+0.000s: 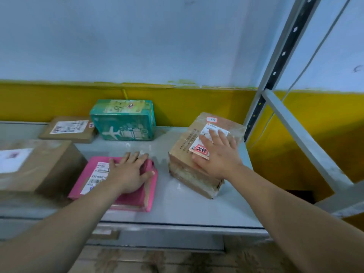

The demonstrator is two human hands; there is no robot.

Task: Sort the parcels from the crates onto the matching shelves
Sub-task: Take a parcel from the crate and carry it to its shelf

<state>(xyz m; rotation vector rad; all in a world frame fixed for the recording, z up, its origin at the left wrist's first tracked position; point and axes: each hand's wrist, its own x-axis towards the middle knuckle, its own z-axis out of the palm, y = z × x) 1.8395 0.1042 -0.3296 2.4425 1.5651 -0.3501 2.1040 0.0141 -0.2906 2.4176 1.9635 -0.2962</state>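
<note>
Pressing down flat, both hands are on parcels on the grey shelf (187, 209) at the same moment. The left hand (129, 174) lies spread on top of the pink parcel (136, 201), fingers straight and reaching its far edge, thumb out beside the right edge, nothing clasped. The right hand (218, 154) rests open-palmed on the label of the taped brown box (187, 174), fingers splayed, again gripping nothing. Both parcels sit toward the front of the shelf, near each other but apart, with a strip of bare shelf between them. Behind them, by the wall, stand a teal box (123, 123) and a flat brown parcel (69, 129), and a large brown carton (39, 166) sits just left of the pink one. This looks like the placing step, settling each parcel into its spot. To do it well, I'd say slide each one back with an even palm so it clears the front lip, square the brown box, which sits skewed to the shelf edge, and leave the labels face up and uncovered. Watch the pink parcel doesn't jam against the carton, then lift both hands straight off so nothing drags forward.
</note>
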